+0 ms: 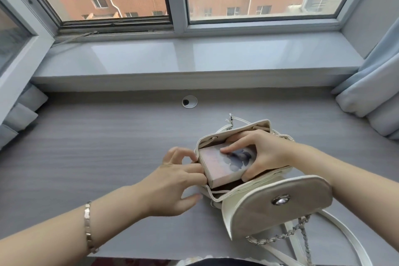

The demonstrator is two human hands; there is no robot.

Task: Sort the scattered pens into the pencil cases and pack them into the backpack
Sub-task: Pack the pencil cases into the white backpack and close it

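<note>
Pencil case sits half inside the mouth of the backpack, its near corner sticking out toward you and its far end past the rim. Your right hand grips it across its width, fingers spread over the printed top and thumb hooked under the lower edge, a hold that seems meant to steer the flat box down into the narrow opening. Your left hand pinches the left rim of the backpack between thumb and curled fingers, most likely to keep the soft mouth stretched wide and stop the bag sliding on the desk. The bag lies on its back with the flap thrown open toward you, out of the way of the opening.

You cannot see any loose pens, nor tell whether the case has pens in it, since it is closed. The case and your right hand cover most of the bag's inside; something dark shows beneath the case, too shadowed to identify, so whether another case is already packed cannot be told. The chain strap and white straps run off the bottom edge.
</note>
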